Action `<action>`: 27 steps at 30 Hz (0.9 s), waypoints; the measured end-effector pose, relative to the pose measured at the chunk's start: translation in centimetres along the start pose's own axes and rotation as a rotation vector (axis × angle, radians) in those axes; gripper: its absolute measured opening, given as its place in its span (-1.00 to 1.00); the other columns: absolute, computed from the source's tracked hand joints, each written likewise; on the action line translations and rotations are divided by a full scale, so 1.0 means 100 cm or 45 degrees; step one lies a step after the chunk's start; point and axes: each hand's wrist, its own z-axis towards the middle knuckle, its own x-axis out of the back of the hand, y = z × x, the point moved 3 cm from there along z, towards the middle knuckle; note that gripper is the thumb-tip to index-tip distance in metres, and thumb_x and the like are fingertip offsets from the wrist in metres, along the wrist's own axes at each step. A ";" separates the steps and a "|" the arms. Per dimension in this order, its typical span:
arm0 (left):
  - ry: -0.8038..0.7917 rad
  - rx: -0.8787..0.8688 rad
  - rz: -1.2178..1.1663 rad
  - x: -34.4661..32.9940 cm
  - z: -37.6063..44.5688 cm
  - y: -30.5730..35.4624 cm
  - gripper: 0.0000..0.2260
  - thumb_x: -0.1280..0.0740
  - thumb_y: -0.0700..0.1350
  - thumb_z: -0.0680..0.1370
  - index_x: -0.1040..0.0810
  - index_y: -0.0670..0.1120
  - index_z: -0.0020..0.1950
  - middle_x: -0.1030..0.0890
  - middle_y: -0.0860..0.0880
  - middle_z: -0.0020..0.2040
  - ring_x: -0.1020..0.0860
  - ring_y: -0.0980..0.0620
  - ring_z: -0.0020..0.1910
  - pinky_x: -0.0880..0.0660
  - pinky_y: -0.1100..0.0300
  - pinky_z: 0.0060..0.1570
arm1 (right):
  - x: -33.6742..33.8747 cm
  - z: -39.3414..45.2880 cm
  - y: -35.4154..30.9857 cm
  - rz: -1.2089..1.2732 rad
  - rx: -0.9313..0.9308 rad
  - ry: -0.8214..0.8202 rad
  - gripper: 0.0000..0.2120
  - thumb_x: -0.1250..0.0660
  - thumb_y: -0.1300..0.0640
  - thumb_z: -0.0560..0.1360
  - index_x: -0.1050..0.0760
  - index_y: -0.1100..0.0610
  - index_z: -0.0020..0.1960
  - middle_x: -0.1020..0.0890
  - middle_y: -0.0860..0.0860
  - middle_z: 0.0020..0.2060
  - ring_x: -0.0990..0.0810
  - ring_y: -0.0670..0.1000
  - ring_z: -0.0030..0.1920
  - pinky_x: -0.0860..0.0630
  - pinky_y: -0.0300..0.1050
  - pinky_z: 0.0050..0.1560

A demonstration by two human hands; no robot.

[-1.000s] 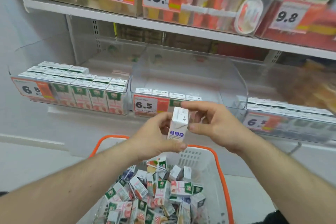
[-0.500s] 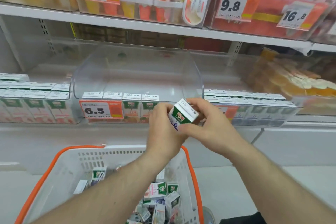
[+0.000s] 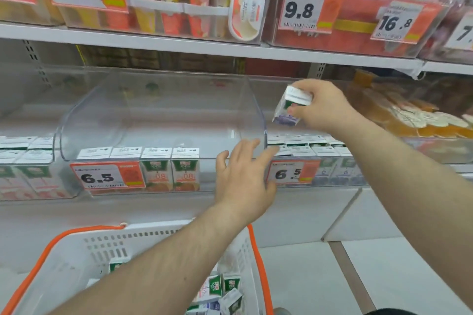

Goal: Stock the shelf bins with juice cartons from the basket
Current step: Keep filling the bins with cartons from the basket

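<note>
My right hand (image 3: 323, 106) grips a small white juice carton with a purple base (image 3: 290, 107), tilted, above the right clear shelf bin (image 3: 358, 174), which holds rows of like cartons. My left hand (image 3: 243, 174) hovers with fingers spread and holds nothing, in front of the right end of the middle clear bin (image 3: 158, 115). That middle bin has one front row of green-and-orange cartons (image 3: 170, 170). The white basket with orange handles (image 3: 84, 248) sits below, with several loose cartons (image 3: 220, 289) inside.
A left bin (image 3: 23, 163) is full of cartons. The upper shelf (image 3: 204, 46) carries tubs and price tags marked 16.8 and 9.8. Packaged orange goods (image 3: 422, 120) lie at the far right. White floor tiles (image 3: 384, 276) lie right of the basket.
My left hand has let go of the carton and dropped away, fingers spread. My right hand has lifted the carton up and right, over the right bin. The view has shifted right.
</note>
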 end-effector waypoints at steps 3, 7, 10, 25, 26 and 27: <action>-0.007 -0.014 0.063 -0.007 -0.001 -0.002 -0.49 -0.39 -0.06 0.41 -0.45 0.19 0.35 -0.36 -0.01 0.46 -0.29 -0.01 0.46 0.10 -0.04 0.35 | -0.034 0.029 0.018 0.048 -0.085 -0.355 -0.61 -0.45 0.29 0.44 -0.56 0.10 0.25 -0.64 0.04 0.01 -0.65 0.15 -0.01 -0.63 0.00 -0.10; 0.015 -0.014 0.044 -0.011 -0.002 -0.006 -0.49 -0.41 -0.11 0.28 -0.54 0.12 0.24 -0.50 -0.07 0.35 -0.47 -0.07 0.33 -0.02 -0.04 0.30 | -0.060 0.037 0.020 -0.027 -0.103 -0.648 -0.72 -0.37 0.35 0.43 -0.66 0.08 0.05 -0.65 0.00 -0.33 -0.57 -0.02 -0.36 -0.50 -0.17 -0.34; 0.047 -0.033 0.004 -0.010 -0.001 -0.006 -0.48 -0.38 -0.15 0.30 -0.54 0.11 0.25 -0.47 -0.07 0.38 -0.43 -0.07 0.38 0.02 -0.01 0.31 | -0.067 0.041 0.021 0.281 -0.346 -0.825 -0.71 -0.24 0.40 0.42 -0.66 0.18 0.00 -0.67 0.10 -0.26 -0.59 0.05 -0.35 -0.48 -0.19 -0.40; -0.197 -0.040 -0.097 -0.002 0.000 -0.007 -0.40 -0.29 -0.08 0.52 -0.19 0.17 0.53 0.01 0.04 0.60 0.18 0.09 0.56 0.46 0.03 0.41 | -0.068 0.037 0.009 -0.315 -0.182 -0.736 -0.76 -0.24 0.17 0.56 -0.61 0.03 0.15 -0.52 -0.09 -0.26 -0.46 -0.04 -0.26 -0.41 -0.17 -0.17; -0.173 -0.055 -0.138 0.000 -0.003 -0.008 -0.39 -0.29 -0.10 0.52 -0.18 0.15 0.54 0.01 0.03 0.60 0.18 0.08 0.56 0.46 0.06 0.42 | -0.068 0.035 0.007 -0.323 -0.157 -0.673 -0.80 -0.27 0.16 0.56 -0.63 0.04 0.10 -0.56 -0.09 -0.23 -0.47 -0.04 -0.23 -0.40 -0.20 -0.16; -0.134 -0.071 -0.188 0.004 -0.006 -0.009 -0.39 -0.29 -0.13 0.52 -0.19 0.12 0.54 0.00 0.02 0.60 0.17 0.07 0.57 0.46 0.10 0.42 | -0.068 0.034 0.008 -0.327 -0.134 -0.596 -0.80 -0.31 0.13 0.55 -0.66 0.07 0.10 -0.62 -0.08 -0.16 -0.51 -0.04 -0.16 -0.40 -0.22 -0.10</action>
